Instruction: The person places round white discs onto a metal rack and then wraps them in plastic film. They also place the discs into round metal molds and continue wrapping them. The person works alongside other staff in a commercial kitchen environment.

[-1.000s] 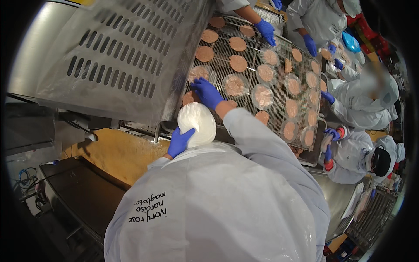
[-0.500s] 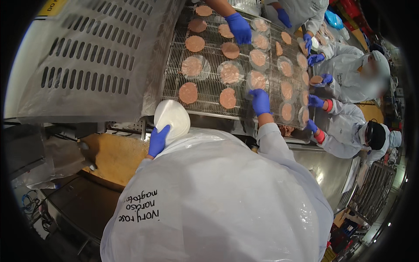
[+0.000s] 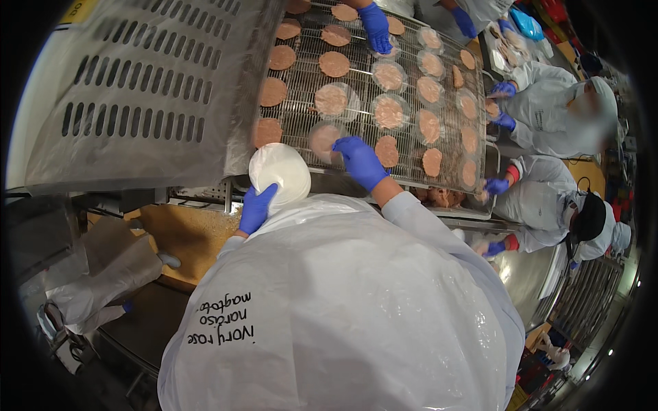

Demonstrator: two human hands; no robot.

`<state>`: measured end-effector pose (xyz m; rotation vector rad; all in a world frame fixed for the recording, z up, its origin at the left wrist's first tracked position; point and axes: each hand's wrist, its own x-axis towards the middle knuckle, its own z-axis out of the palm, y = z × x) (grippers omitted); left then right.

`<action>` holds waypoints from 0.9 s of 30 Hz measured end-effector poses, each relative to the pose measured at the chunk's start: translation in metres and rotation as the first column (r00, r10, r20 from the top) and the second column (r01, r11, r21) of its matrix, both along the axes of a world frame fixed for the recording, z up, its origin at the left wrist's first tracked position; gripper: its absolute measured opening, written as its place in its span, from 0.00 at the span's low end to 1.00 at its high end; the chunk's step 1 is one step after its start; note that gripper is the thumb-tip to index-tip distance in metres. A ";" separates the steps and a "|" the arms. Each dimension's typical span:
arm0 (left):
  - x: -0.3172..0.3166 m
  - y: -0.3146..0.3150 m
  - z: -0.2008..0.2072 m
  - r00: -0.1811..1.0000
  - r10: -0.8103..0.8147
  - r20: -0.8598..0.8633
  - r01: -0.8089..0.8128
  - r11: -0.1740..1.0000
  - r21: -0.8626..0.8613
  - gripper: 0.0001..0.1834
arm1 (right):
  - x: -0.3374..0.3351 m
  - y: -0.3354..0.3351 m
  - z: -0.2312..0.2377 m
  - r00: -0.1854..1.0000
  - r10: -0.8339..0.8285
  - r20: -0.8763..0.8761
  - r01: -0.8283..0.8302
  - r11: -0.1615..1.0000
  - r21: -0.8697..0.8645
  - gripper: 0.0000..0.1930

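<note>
My left hand [image 3: 258, 207], in a blue glove, is closed on a stack of round white sheets [image 3: 279, 171] at the near edge of the conveyor. My right hand [image 3: 360, 162], also gloved in blue, reaches over the wire-mesh belt [image 3: 356, 103]. Its fingertips are pinched at the edge of a thin, see-through round sheet [image 3: 317, 140] that lies over a patty near the belt's front edge. Flat pinkish round patties [image 3: 334, 64] lie in rows on the belt. Several of those at the middle and right, such as one patty [image 3: 389, 111], have clear round sheets with them.
A slotted metal cover [image 3: 137, 96] stands over the belt's left end. Across the belt, another person's gloved hand [image 3: 373, 29] is over the patties. Co-workers in white [image 3: 548, 113] stand at the right end. Reddish meat [image 3: 444, 198] shows under the belt's near right side.
The patties have travelled to the right with the belt. My right hand has moved left to a patty by the front edge. My left hand and its stack have shifted slightly right.
</note>
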<state>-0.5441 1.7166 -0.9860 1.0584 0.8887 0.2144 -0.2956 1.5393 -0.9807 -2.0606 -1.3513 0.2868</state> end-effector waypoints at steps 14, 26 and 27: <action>0.015 0.016 0.018 0.951 -0.050 0.305 0.177 0.897 -0.405 0.33 | -0.050 0.072 -0.003 0.629 -0.173 -0.758 -0.063 0.961 -0.271 0.31; -0.011 0.056 0.010 0.951 0.084 0.298 0.141 0.740 -0.657 0.28 | -0.092 0.115 0.030 0.567 -0.092 -0.818 0.194 0.981 0.024 0.29; -0.013 0.057 0.012 0.954 0.073 0.292 0.110 0.819 -0.564 0.28 | -0.092 0.118 0.029 0.539 -0.045 -0.841 0.173 0.983 0.058 0.29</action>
